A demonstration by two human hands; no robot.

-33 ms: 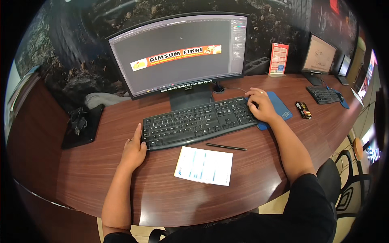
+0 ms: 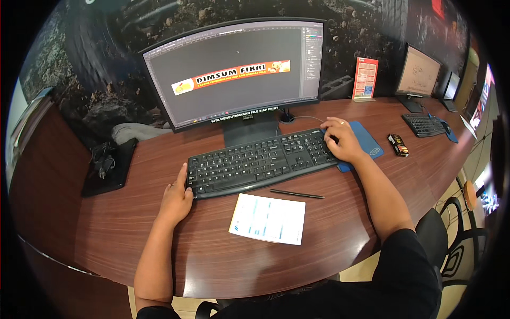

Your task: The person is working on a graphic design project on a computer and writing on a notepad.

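Observation:
My left hand (image 2: 178, 196) rests at the left end of a black keyboard (image 2: 244, 167), index finger stretched along its edge, thumb at the corner. My right hand (image 2: 340, 138) is curled at the keyboard’s right end, over a blue mouse pad (image 2: 366, 141); whatever lies under its fingers is hidden. Below the keyboard lie a black pen (image 2: 297, 193) and a white printed paper (image 2: 265, 218). A large monitor (image 2: 228, 48) behind the keyboard displays an editing program with a long orange, white and black banner.
At left are a black pad (image 2: 109, 181) with dark cables and a wooden partition (image 2: 48, 186). At right stand a red-and-white card (image 2: 365, 77), a second monitor (image 2: 418, 72) with keyboard (image 2: 419, 125), and a small black box (image 2: 397, 144). Chairs (image 2: 451, 250) edge the curved desk (image 2: 117, 239).

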